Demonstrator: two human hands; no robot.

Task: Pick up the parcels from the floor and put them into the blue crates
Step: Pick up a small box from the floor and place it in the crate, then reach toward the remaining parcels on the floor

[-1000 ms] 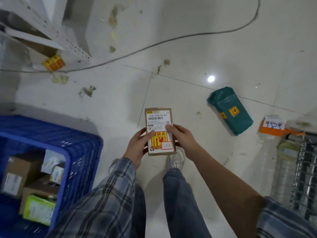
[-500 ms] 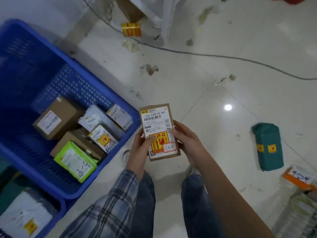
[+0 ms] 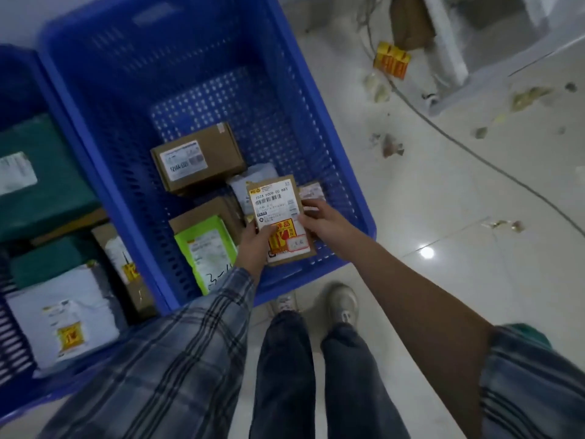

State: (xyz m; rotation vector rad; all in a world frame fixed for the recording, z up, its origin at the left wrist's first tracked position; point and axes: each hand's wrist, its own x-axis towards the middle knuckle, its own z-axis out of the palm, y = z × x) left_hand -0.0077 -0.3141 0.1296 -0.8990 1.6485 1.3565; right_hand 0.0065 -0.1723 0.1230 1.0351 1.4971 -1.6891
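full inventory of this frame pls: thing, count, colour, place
held parcel: 1, brown card with white label and yellow-red sticker, over the near right corner of the main crate
main crate: 1, blue, centre left
left crate: 1, blue, left edge, beside the main crate
brown box: 1, brown, white label, inside the main crate
green-labelled parcel: 1, bright green on brown, main crate, near side
white mailer: 1, white, yellow sticker, left crate
dark green parcels: at least 2, left crate
cable: 1, dark, across the floor at right
yellow pack: 1, yellow-red, floor, top right
left hand: holds the held parcel's lower left
right hand: holds its right edge
shoes: 2, pale, on the floor below the main crate
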